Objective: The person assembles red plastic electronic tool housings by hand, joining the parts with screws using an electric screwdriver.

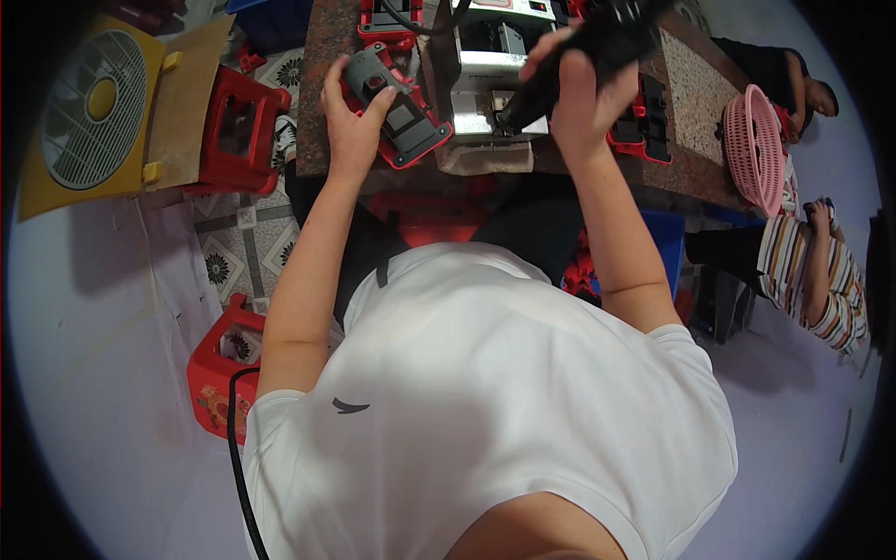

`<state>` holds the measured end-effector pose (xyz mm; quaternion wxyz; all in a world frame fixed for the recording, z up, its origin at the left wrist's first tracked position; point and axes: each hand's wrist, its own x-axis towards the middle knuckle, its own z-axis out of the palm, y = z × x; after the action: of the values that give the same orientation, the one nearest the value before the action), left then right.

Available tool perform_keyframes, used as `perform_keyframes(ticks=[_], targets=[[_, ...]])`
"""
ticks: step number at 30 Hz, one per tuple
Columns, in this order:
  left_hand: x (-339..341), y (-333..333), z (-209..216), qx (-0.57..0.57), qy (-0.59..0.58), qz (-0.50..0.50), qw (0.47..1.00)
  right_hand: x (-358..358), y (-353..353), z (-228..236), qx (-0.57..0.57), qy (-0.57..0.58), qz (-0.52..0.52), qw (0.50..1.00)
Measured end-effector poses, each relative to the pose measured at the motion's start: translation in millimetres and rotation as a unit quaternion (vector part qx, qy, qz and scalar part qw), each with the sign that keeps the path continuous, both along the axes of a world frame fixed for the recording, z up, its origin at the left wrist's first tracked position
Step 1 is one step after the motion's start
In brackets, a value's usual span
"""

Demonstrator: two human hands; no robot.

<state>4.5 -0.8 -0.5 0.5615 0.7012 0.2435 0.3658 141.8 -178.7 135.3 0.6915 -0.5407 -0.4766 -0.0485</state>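
Note:
My left hand [353,131] grips a red-and-grey plastic housing [403,126] by its left side, thumb on top and fingers at the edge. The housing is tilted at the table's near edge. In my right hand [590,98] is a black electric screwdriver [569,70], its body slanting up to the right. The driver's tip is low, at the front of a silver metal box [476,107] that looks like a screw feeder. Whether a screw is on the tip is too small to tell.
More red-and-black housings [642,117] lie on the speckled stone table [329,56]. A pink basket [754,149] stands at its right end. Red stools [238,131] and a yellow fan [98,103] are at left. Two people are at right, one in a striped shirt [812,280].

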Motion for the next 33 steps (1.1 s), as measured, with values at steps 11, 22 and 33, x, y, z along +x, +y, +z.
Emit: perform_keyframes(ticks=[11, 22, 33], targets=[[2, -5, 0, -0.153, -0.059, -0.038, 0.986, -16, 87, 62, 0.133, 0.082, 0.091, 0.984], [1, -4, 10, -0.165, -0.027, -0.021, 0.986, -42, 174, 30, 0.158, 0.043, 0.102, 0.981], [-3, -4, 35, -0.144, 0.008, -0.013, 0.989, -53, 197, 32, 0.062, -0.008, 0.127, 0.99]])
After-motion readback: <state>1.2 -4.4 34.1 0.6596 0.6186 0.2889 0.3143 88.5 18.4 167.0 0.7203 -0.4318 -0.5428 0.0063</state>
